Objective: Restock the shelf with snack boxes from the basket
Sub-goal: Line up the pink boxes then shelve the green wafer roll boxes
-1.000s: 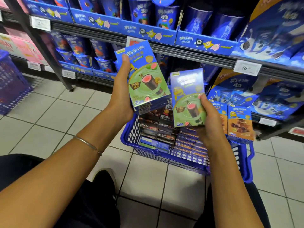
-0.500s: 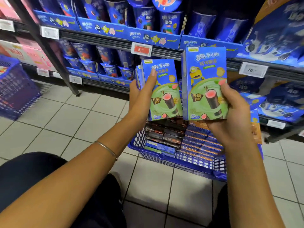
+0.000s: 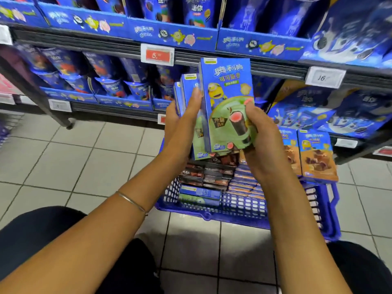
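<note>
My right hand (image 3: 262, 136) grips the lower half of an upright blue-and-green snack box (image 3: 228, 85). Just left of it my left hand (image 3: 183, 124) holds a small stack of the same boxes (image 3: 188, 85), which the front box partly covers. Both hands are raised above the blue plastic basket (image 3: 318, 209) on the floor, which is packed with several flat-lying snack boxes (image 3: 212, 177). The shelf (image 3: 275, 71) with blue snack packs runs behind the boxes.
Two brown-and-blue boxes (image 3: 316, 153) stand at the basket's far right, by the lower shelf. Price tags (image 3: 157, 54) hang on the shelf rail. A shelf upright (image 3: 42, 96) meets the tiled floor (image 3: 74, 162) at left. My dark-clothed knees fill the bottom corners.
Both hands have come together: the right-hand box now overlaps the front of the left-hand stack. The view has moved closer to the shelf.
</note>
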`<state>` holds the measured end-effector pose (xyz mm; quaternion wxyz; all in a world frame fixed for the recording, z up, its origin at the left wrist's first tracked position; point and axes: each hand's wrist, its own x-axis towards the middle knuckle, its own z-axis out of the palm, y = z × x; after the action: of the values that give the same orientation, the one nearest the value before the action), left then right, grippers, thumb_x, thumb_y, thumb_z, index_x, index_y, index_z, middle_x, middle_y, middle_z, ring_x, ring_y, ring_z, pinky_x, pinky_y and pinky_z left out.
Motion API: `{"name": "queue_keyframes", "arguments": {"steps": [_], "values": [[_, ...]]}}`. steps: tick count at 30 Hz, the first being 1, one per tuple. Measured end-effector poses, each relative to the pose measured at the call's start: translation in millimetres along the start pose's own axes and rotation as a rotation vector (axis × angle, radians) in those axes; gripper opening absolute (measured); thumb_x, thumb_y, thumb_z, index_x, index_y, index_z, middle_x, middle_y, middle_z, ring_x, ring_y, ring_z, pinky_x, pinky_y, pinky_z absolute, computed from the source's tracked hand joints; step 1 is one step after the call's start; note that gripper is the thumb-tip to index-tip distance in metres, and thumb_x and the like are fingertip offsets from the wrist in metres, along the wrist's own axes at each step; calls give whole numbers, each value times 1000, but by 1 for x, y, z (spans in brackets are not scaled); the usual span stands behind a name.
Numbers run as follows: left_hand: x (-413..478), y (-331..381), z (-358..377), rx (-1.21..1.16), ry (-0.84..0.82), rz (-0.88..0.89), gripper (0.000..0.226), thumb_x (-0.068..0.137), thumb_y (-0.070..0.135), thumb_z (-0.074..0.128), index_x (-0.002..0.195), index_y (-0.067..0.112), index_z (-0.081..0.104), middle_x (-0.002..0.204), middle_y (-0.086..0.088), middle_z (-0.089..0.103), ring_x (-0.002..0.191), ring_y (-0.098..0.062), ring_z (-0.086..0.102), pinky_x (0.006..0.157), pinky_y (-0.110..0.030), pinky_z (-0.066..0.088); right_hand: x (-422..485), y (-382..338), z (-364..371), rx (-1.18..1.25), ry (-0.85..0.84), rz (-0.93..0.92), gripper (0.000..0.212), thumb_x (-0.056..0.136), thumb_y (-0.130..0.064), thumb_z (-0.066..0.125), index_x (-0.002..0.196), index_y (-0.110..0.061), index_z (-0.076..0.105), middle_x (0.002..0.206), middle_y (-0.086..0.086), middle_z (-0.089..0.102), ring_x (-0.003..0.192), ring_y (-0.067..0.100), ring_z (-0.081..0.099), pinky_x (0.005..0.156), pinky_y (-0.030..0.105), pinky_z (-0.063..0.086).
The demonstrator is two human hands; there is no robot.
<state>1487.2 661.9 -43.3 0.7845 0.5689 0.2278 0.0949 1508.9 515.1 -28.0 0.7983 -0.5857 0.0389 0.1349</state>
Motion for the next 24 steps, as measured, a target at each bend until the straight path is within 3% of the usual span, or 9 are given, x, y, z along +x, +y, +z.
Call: {"name": "queue_keyframes", "arguments": {"steps": [3, 6, 11, 16, 18, 24], "values": [[12, 14, -8, 0, -48, 1, 67, 95, 55, 61, 144, 8, 61, 139, -17, 70, 130, -39, 67, 113, -63, 48, 12, -13, 23, -35, 24, 35, 45, 102, -32, 53, 118, 9, 62, 112, 20, 70, 101, 32, 67, 96, 53, 51], [13, 39, -17, -46, -47, -79, 68, 99, 49, 56, 152, 6, 53, 147, -21, 64, 135, -43, 61, 115, -66, 46, 17, -37, 50, -55, -2, 98, 25, 103, -25, 52, 99, -5, 65, 97, 13, 72, 87, 25, 68, 79, 35, 53], [-5, 126, -15, -72, -39, -155, 69, 99, 48, 57, 152, 3, 53, 146, -23, 64, 134, -43, 62, 113, -66, 47, -3, -111, 97, -21, -16, 192, 16, 104, -21, 51, 101, -8, 61, 100, 14, 67, 94, 29, 63, 82, 39, 49], [-29, 249, -14, -94, 0, -162, 71, 97, 52, 59, 150, 6, 55, 145, -21, 65, 133, -44, 63, 114, -66, 46, -34, -228, 165, -58, -67, 244, 26, 104, -18, 52, 123, -1, 57, 112, 19, 65, 103, 31, 62, 82, 40, 53], [-45, 314, -11, -127, 18, -153, 81, 90, 58, 64, 150, 5, 54, 145, -22, 65, 134, -44, 62, 115, -66, 46, -48, -286, 197, -88, -92, 246, 24, 102, -14, 52, 122, 0, 56, 112, 20, 65, 102, 31, 63, 86, 43, 52], [-86, 523, -5, -81, 83, -46, 94, 79, 73, 68, 152, 15, 55, 148, -9, 65, 138, -30, 62, 118, -60, 45, -87, -464, 293, -122, -244, 170, 20, 95, -15, 60, 110, -2, 60, 106, 17, 66, 92, 27, 64, 77, 34, 52]]}}
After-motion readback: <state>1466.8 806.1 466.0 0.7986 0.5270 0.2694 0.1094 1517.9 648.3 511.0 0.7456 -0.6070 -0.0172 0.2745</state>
